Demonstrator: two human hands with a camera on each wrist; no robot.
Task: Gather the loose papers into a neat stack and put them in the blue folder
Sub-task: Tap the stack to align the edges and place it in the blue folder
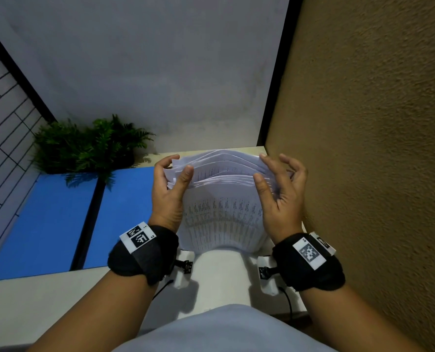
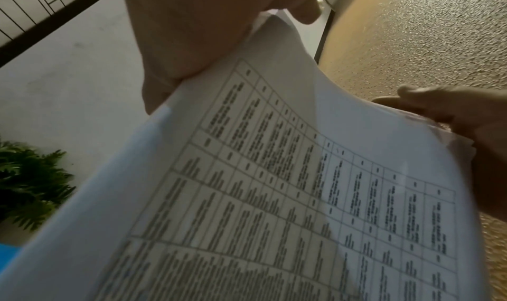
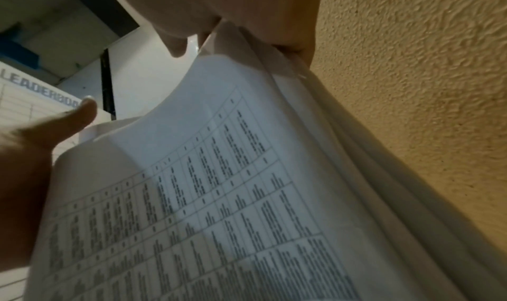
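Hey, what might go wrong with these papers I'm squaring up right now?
The papers stand upright between the left hand and right hand, top edges fanned and uneven, so a sheet may slip out. The stack bows and could crease. The open blue folder lies off to the left, so sheets may slide on the way over.

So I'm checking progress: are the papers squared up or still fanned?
Still fanned. The papers, standing upright between left hand and right hand, show staggered top edges.

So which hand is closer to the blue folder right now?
Left. The left hand holds the papers' left edge, right beside the open blue folder. The right hand is on the papers' far edge, by the brown wall.
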